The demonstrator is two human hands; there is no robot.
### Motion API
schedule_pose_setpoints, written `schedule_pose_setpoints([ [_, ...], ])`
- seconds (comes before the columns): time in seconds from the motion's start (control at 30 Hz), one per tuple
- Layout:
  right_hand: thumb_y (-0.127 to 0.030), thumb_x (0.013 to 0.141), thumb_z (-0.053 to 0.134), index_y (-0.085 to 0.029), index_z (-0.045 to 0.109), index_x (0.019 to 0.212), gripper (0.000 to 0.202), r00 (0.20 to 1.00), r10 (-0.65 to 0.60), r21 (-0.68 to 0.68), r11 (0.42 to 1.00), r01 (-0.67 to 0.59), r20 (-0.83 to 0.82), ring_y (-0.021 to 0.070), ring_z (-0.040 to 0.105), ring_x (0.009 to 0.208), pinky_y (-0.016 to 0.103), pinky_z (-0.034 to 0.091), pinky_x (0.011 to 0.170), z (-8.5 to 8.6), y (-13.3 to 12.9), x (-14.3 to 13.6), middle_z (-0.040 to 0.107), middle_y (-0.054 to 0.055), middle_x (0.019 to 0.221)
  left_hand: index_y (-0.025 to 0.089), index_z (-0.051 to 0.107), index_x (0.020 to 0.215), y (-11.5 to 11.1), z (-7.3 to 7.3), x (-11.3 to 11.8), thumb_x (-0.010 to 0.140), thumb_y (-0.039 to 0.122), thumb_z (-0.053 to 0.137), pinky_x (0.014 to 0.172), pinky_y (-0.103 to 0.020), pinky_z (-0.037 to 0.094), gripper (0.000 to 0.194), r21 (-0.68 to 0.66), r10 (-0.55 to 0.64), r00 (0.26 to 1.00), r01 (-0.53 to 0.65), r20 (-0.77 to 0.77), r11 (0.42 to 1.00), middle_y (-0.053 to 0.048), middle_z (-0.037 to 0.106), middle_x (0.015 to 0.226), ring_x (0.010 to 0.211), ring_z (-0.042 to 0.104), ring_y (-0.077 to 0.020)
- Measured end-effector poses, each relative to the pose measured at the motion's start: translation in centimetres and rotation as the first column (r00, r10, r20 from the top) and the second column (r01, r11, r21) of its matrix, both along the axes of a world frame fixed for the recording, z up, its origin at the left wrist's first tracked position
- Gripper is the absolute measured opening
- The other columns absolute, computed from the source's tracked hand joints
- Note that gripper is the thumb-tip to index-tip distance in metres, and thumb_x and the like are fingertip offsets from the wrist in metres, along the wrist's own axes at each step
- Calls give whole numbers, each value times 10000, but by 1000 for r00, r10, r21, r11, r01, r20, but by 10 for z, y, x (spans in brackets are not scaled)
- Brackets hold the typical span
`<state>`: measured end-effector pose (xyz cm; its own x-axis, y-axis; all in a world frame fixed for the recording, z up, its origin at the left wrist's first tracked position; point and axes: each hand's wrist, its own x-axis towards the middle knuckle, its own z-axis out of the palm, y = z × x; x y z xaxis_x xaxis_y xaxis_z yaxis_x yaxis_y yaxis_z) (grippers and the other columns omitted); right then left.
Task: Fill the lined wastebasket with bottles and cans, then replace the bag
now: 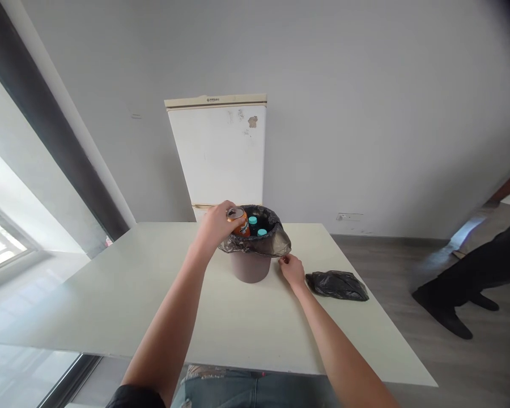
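A small pinkish-grey trash bin [250, 268] stands on the white table, lined with a black trash bag [259, 246] folded out over its rim. My left hand [217, 224] grips an orange soda can [242, 229] from above, at the left side of the bin's mouth. Inside the bin are two bottles with turquoise caps, a rear bottle [253, 221] and a front bottle [262, 232]. Low on the bin's right, below the bag's edge, is my right hand [293, 270] with curled fingers. Whatever its fingertips hold is hidden.
A folded black plastic bag [337, 284] lies on the white table [242, 326] to the right. Behind the table stands a white refrigerator [223, 150] against the grey wall. At the right, a person's legs in dark trousers [478, 266] are on the floor. A window [2, 235] is at the left.
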<state>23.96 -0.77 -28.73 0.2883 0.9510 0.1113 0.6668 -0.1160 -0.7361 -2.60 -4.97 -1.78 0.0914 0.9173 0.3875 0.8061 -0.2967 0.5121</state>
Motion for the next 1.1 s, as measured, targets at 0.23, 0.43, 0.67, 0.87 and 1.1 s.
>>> schedule_pose_setpoints([
  [0.23,-299,912,539,-241,701,877,175,1000,3,-1,1000,-3,0,207,652,792,265,328,626,0,0,0,736,40,849,201,700,1165,27,-11,17,809,380,716,815,-316,498,398,-201,-23,947,-44,-319,979,-99,757,1170,1042,693,-280],
  [0.43,-290,906,555,-234,688,850,155,1000,-9,-3,1000,9,3,204,644,779,269,313,620,0,1,0,733,44,837,235,725,1171,36,-5,23,757,354,785,914,-363,496,434,-239,-80,922,-15,-380,971,-101,755,1212,1096,691,-307],
  [0.67,-293,886,549,-239,667,833,141,1000,9,-1,1000,-9,-6,195,636,758,264,309,614,-1,0,2,729,29,833,219,752,1137,53,-12,19,756,287,815,879,-365,528,392,-248,-113,920,18,-375,968,-105,772,1166,1052,716,-313],
  [0.87,-295,879,535,-242,654,817,145,1000,11,7,1000,-11,-8,197,632,750,269,314,615,-1,0,1,718,26,811,211,754,1128,51,-17,16,831,265,735,905,-365,529,303,-156,-92,955,49,-283,987,-94,782,1135,1048,716,-289],
  [1.1,-292,871,540,-241,655,811,139,1000,5,23,1000,-5,-4,211,626,768,275,312,624,0,0,1,712,38,803,234,708,1016,20,-31,-15,911,255,618,838,-339,527,140,204,72,973,-118,221,972,-49,786,980,906,734,-235],
])
